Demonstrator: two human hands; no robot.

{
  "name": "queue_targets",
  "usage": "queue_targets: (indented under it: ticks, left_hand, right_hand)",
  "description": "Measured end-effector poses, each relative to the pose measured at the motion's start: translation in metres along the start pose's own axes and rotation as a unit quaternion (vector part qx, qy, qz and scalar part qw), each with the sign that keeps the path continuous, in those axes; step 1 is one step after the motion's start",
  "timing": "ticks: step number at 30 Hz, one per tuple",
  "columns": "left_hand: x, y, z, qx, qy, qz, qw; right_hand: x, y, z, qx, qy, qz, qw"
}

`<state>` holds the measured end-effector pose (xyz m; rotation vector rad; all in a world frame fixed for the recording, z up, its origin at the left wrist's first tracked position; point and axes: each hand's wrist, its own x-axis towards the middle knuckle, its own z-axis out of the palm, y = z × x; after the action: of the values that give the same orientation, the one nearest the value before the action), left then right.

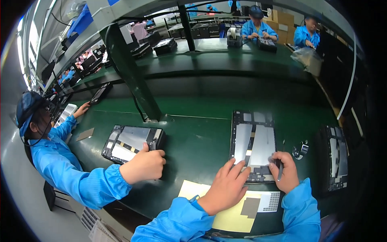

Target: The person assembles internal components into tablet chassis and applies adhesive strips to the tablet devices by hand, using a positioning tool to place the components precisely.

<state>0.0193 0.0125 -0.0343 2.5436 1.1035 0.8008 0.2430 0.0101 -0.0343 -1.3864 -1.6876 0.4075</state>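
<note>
An opened tablet-like device [261, 141] lies on the green bench in front of me, with silver panels and a dark ribbon strip down its middle. My left hand [225, 188] is open, its outstretched fingertips resting at the device's near left corner. At the near right corner, my right hand [287, 172] is closed around a slim grey metal tool [280, 172], which looks like tweezers. Most of the tool is hidden by the fingers. Under my left hand and wrist lie a yellow sheet [231, 222], a grey-brown rectangle [250, 207] and a white label sheet [269, 201].
Left of me, a co-worker in blue sleeves [92, 183] has one hand by a stack of similar devices [133, 141]. Another stack [338, 159] stands at the right. A small shiny object [300, 150] lies between. A green post [131, 72] rises from the bench [193, 141].
</note>
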Motion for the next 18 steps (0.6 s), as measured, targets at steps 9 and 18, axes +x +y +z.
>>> queue_targets:
  ticks: [9,18]
  left_hand:
    - [-0.001,0.000,0.003,-0.004,-0.006,-0.011,1.000]
    - [-0.004,-0.002,0.001,-0.045,-0.005,-0.020,0.999]
  right_hand:
    - [-0.001,0.004,0.000,0.019,-0.024,0.008,0.999]
    - [-0.003,0.007,0.000,0.061,-0.041,0.029,0.997]
